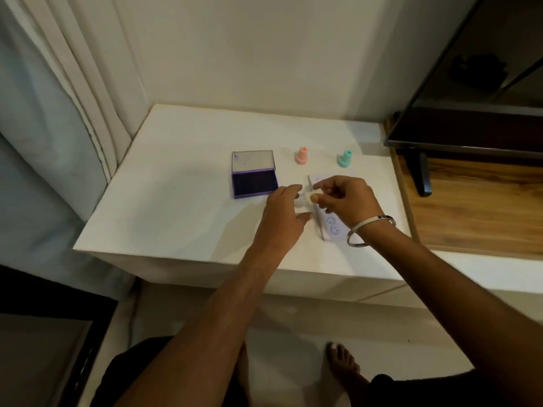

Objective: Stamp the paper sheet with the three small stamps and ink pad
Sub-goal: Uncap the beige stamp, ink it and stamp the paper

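Observation:
A purple ink pad (254,180) lies open on the white table (176,207), its lid up. Behind the paper stand a pink stamp (301,156) and a teal stamp (344,158). My right hand (346,201) pinches a pale cream stamp (310,198) just above the left edge of the paper sheet (333,227), which shows blue smiley prints. My left hand (283,215) hovers right beside that stamp, fingers apart and curled toward it; whether it touches the stamp is unclear. Both hands hide much of the sheet.
A dark TV screen (470,107) on a stand rises over a wooden shelf (470,207) at the right. Curtains (58,113) hang at the left. The table backs onto a white wall. My bare feet are on the floor below.

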